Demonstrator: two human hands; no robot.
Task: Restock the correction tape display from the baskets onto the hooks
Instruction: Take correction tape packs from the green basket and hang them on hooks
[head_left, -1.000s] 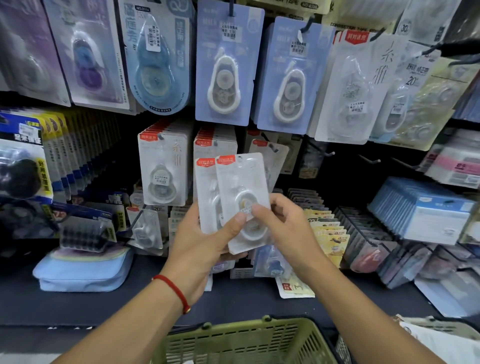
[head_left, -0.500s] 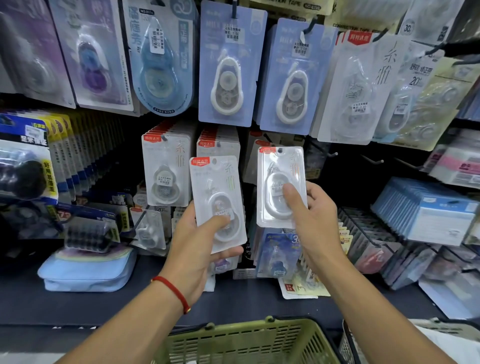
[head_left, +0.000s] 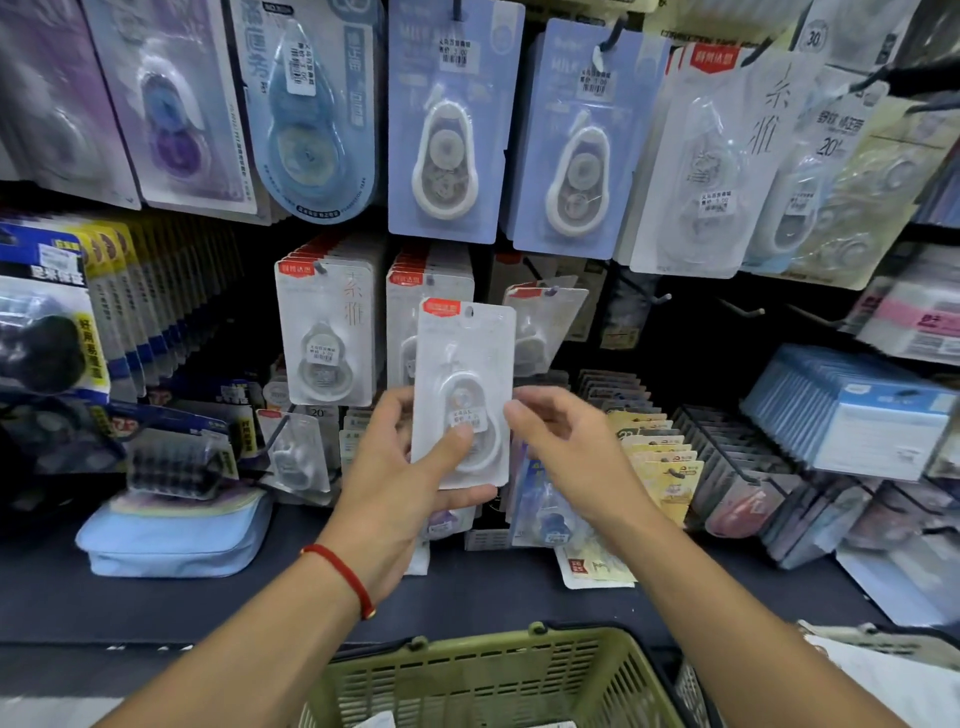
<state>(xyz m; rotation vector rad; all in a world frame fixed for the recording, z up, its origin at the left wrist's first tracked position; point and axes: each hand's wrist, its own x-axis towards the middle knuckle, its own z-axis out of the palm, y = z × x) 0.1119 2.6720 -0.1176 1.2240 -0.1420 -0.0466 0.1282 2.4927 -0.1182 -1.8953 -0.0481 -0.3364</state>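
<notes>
My left hand grips a white correction tape pack with a red label, upright in front of the display, thumb on its blister. My right hand is beside the pack's right edge, fingers relaxed and holding nothing; whether a fingertip touches the edge I cannot tell. Just behind, another of these packs hangs tilted on a hook. Two fuller hooks of the same packs hang to the left. A green basket stands below my arms.
Bare black hooks stick out to the right of the tilted pack. Blue and lilac tape packs hang in the row above. A pale blue pouch lies on the dark shelf at left; stacked card packs fill the right.
My right hand carried its pack up to the hook right of the full rows, left it hanging there, and came back empty beside the pack in my left hand.
</notes>
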